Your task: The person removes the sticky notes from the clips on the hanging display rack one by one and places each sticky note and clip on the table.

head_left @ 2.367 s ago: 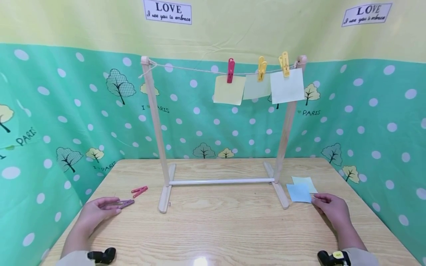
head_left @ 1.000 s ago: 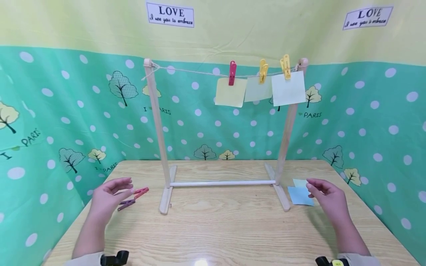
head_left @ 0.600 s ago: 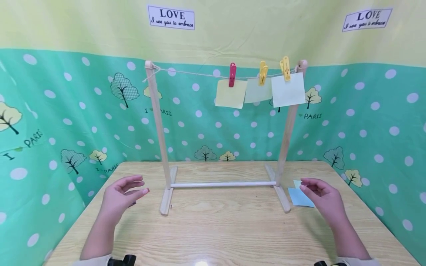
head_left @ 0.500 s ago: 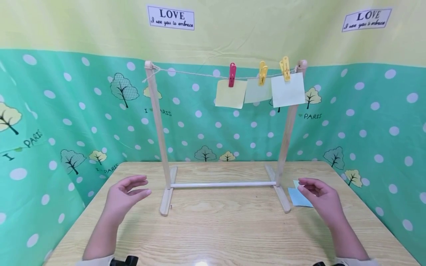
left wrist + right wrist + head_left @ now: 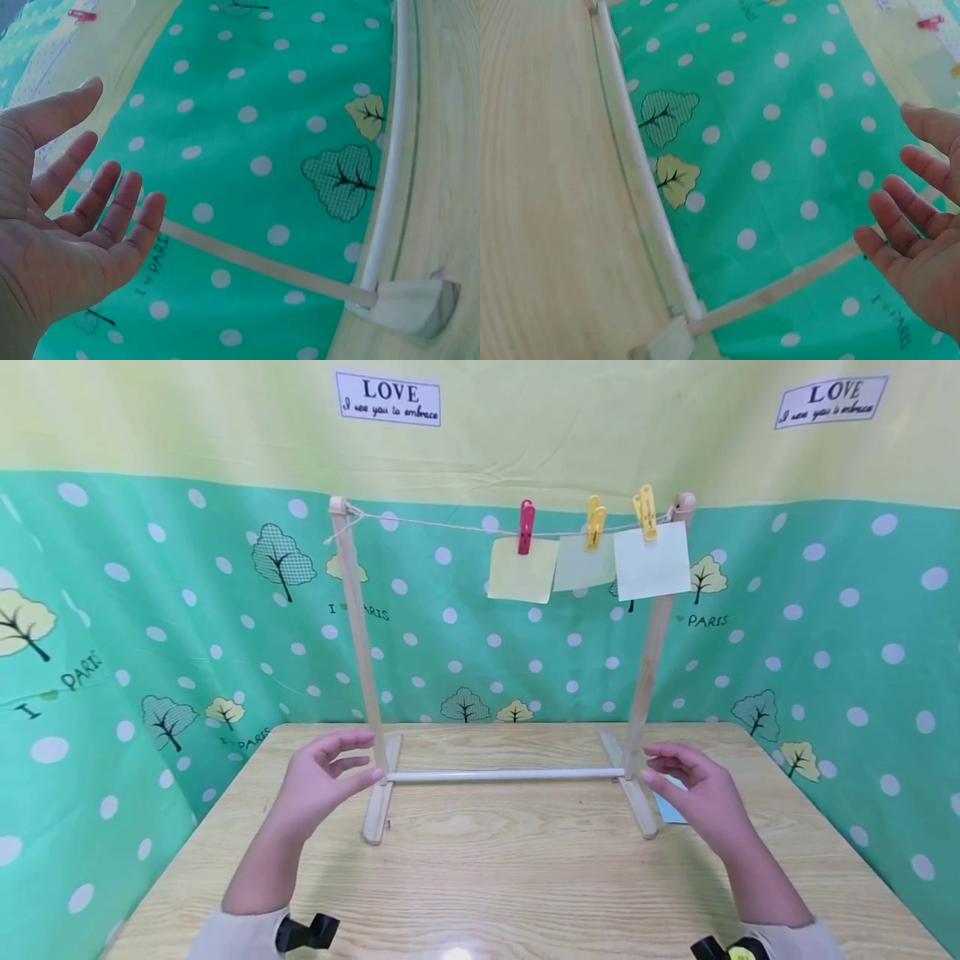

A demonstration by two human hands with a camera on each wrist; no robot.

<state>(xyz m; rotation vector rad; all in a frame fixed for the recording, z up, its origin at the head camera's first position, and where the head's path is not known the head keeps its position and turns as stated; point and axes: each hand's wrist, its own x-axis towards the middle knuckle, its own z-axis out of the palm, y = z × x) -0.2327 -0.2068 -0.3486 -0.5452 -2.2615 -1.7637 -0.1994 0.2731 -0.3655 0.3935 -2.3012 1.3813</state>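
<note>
My left hand (image 5: pixel 326 781) is held up beside the left post (image 5: pixel 358 635) of a wooden stand, fingers loosely bent and holding nothing. By the foot of the right post (image 5: pixel 651 677) my right hand (image 5: pixel 693 793) hovers in a like pose, also with nothing in it. A blue paper note (image 5: pixel 667 810) on the table shows partly behind the right hand. Both wrist views show spread, relaxed fingers of the left hand (image 5: pixel 82 232) and right hand (image 5: pixel 922 240). The clothespins on the table at left are hidden behind the left hand and arm.
Between the post tops runs a string (image 5: pixel 442 525). From it hang a yellow note (image 5: pixel 522 578) on a red clothespin (image 5: pixel 527 527), a pale green note (image 5: pixel 581 568) on a yellow one (image 5: pixel 595 525), and a white note (image 5: pixel 652 568) on another yellow one. A white rod (image 5: pixel 502 774) joins the posts low down.
The left hand has let go of the purple clothespin, and the right hand has left the blue note. Both hands have risen and moved inward toward the stand's posts.
</note>
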